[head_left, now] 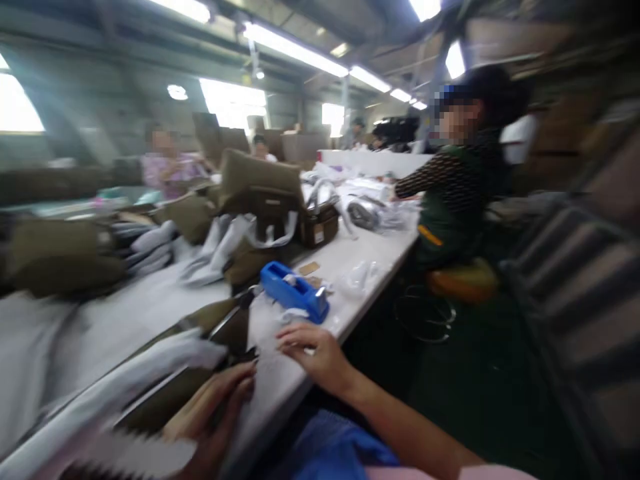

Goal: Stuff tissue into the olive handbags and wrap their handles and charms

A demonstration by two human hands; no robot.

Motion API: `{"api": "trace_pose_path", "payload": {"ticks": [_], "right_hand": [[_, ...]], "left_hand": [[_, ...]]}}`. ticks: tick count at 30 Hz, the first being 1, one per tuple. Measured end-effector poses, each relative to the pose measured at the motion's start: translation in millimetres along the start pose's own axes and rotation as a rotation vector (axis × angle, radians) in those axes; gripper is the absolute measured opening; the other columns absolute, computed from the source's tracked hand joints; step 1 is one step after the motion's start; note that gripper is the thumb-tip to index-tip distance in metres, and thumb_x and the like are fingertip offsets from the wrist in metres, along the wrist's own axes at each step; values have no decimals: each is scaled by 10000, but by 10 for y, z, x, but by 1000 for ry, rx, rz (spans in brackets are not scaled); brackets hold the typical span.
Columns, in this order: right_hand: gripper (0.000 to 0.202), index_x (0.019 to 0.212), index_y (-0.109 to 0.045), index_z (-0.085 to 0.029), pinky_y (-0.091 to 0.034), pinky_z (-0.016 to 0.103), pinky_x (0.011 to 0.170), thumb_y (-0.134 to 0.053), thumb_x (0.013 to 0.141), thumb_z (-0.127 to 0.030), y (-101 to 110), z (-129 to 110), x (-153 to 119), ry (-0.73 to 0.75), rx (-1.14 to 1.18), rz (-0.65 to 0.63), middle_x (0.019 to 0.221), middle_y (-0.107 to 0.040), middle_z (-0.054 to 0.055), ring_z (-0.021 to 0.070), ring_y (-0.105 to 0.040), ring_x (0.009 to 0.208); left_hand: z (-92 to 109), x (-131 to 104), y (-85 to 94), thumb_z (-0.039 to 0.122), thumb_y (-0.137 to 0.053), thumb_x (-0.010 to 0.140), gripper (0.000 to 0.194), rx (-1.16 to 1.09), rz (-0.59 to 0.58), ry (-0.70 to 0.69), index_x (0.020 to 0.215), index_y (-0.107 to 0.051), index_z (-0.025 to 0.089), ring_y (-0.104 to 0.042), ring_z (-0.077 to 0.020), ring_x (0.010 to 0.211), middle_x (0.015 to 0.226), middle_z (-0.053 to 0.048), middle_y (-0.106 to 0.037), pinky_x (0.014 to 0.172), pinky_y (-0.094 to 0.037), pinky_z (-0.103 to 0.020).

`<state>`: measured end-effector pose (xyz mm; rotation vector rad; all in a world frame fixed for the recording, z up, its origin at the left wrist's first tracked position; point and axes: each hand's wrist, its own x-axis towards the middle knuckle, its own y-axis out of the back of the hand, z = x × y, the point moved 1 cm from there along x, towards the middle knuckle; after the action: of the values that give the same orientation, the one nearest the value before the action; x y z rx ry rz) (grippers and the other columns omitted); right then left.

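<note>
My left hand (215, 407) is at the front edge of the table, its fingers and thumb closed at the end of an olive bag (165, 397) with dark trim. White wrapping (165, 360) lies over part of that bag, and motion blur hides the exact grip. Over the table's edge, my right hand (320, 357) is open and loosely bent, with a gap between thumb and fingers and nothing in it. Just beyond it stands a blue tape dispenser (293, 290), apart from the hand, with a crumpled white scrap (294, 315) at its near side.
More olive bags (260, 177) and white stuffing (215, 257) cover the table (345, 263) to the left and behind. A clear plastic wrapper (357, 277) lies right of the dispenser. A co-worker (455, 180) sits at the right side; another person (173, 167) is at far left.
</note>
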<state>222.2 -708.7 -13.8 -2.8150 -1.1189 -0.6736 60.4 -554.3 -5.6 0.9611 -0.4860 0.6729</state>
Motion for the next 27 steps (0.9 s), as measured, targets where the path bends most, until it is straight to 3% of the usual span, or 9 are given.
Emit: {"api": "trace_pose_path", "payload": {"ticks": [4, 10, 15, 18, 21, 24, 27], "right_hand": [[86, 907, -785, -242, -566, 276, 814, -706, 909, -276, -112, 179, 147, -4, 20, -8, 1085, -756, 52, 198, -693, 1045], [123, 959, -759, -247, -573, 300, 825, -671, 939, -330, -231, 288, 372, 19, -1, -50, 1021, -750, 41, 190, -697, 974], [96, 916, -766, -237, -533, 362, 992, -684, 925, -284, -366, 305, 607, 74, 23, -209, 1284, -672, 69, 218, -663, 1143], [80, 903, -783, -239, -522, 357, 992, -704, 904, -225, -496, 277, 640, 121, 22, -281, 1200, -688, 73, 215, -667, 1108], [119, 910, -780, -229, -533, 305, 900, -685, 909, -157, -607, 207, 564, 162, 8, -225, 1005, -692, 54, 183, -675, 978], [150, 944, -774, -228, -527, 269, 882, -669, 915, -125, -701, 143, 442, 175, 51, -221, 1004, -681, 45, 163, -667, 963], [161, 950, -775, -233, -529, 260, 892, -672, 911, -116, -757, 135, 368, 164, 97, -239, 1014, -685, 41, 163, -669, 981]], "left_hand": [[91, 61, 254, 251, -625, 968, 130, 292, 190, -11, 1073, -692, 214, -744, -180, 924, 996, -18, -775, 920, -570, -288], [-25, 263, 453, 279, -613, 970, 190, 393, 248, 255, 1116, -698, 192, -727, -214, 985, 1052, -49, -767, 915, -548, -331], [-155, 386, 552, 283, -635, 951, 131, 315, 92, 208, 1015, -724, 210, -726, -192, 946, 999, -25, -773, 887, -537, -292], [-198, 416, 537, 303, -603, 973, 155, 374, 59, 175, 939, -723, 211, -731, -182, 847, 908, -17, -773, 793, -534, -272], [-148, 456, 477, 402, -556, 995, 236, 556, -11, 318, 978, -715, 229, -731, -229, 790, 899, -23, -772, 710, -524, -323], [-16, 514, 414, 487, -582, 959, 331, 685, -94, 519, 1158, -661, 235, -720, -284, 821, 998, -49, -756, 701, -523, -381], [82, 549, 380, 468, -649, 913, 402, 682, -127, 587, 1235, -606, 231, -702, -296, 933, 1100, -64, -717, 774, -529, -399]]}}
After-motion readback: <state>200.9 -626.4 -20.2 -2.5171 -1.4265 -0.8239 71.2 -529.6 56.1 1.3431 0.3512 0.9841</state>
